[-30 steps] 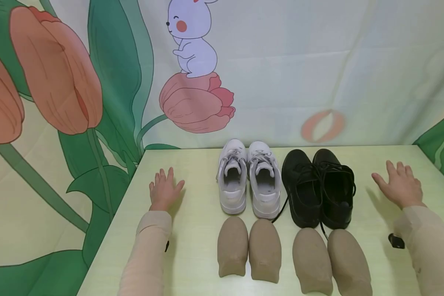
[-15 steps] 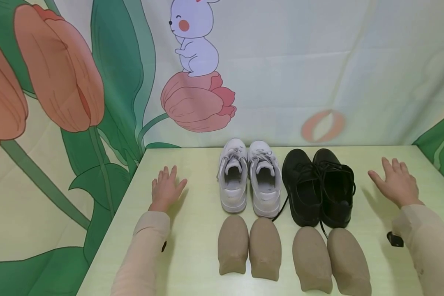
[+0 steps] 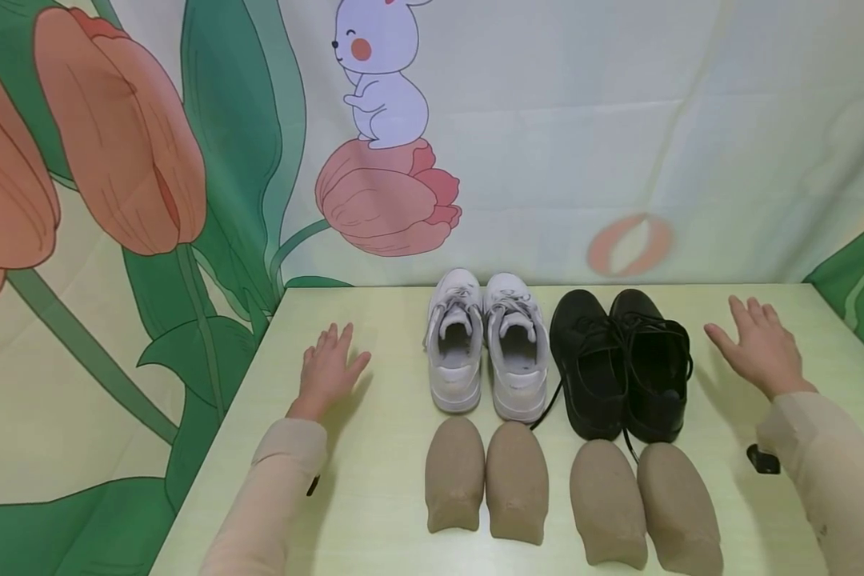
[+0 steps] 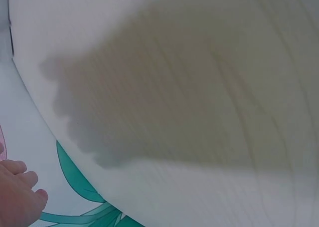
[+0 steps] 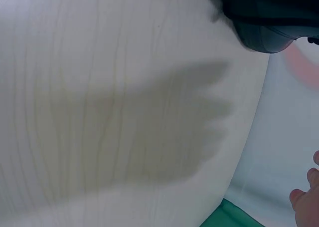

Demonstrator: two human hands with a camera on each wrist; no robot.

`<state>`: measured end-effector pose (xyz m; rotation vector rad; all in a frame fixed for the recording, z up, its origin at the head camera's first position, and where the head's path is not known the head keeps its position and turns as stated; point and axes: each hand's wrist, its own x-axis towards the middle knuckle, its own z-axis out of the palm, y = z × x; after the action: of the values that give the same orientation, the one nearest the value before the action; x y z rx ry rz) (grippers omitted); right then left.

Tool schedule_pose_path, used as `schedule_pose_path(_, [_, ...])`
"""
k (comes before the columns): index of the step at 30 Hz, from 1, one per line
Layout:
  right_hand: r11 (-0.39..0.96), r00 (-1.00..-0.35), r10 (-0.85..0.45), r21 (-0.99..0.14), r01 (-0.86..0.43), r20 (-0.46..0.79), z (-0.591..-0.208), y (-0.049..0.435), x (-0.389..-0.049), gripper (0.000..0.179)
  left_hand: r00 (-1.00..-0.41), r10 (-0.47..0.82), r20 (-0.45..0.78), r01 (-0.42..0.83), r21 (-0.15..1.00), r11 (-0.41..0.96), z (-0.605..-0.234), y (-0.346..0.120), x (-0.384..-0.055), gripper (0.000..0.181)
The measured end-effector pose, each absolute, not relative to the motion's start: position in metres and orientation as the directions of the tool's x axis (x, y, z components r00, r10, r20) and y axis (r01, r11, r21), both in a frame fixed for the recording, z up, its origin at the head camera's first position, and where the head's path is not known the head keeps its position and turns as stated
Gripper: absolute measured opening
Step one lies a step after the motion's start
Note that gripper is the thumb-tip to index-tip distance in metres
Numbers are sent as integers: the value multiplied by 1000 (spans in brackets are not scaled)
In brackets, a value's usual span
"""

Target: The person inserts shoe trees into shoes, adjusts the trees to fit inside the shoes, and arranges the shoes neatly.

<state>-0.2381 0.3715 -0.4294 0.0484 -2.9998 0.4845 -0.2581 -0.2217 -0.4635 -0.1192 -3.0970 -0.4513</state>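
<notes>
Hovering, fingers spread, left hand (image 3: 330, 370) and right hand (image 3: 762, 350) flank white shoes (image 3: 495, 364), grey inside, and black shoes (image 3: 610, 344) near the far edge of the worktop (image 3: 385, 456); brown forms (image 3: 516, 484) lie nearer.

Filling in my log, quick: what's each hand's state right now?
Left hand: open, holding nothing.
Right hand: open, holding nothing.

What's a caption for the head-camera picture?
Left hand and right hand flank white shoes and black shoes behind brown inserts.
</notes>
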Motion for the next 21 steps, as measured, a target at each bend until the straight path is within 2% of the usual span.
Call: schedule_pose_path(21, [953, -994, -79, -288, -98, 75, -424, 358, -244, 74, -985, 168, 27, 169, 304, 938, -466, -213, -239, 62])
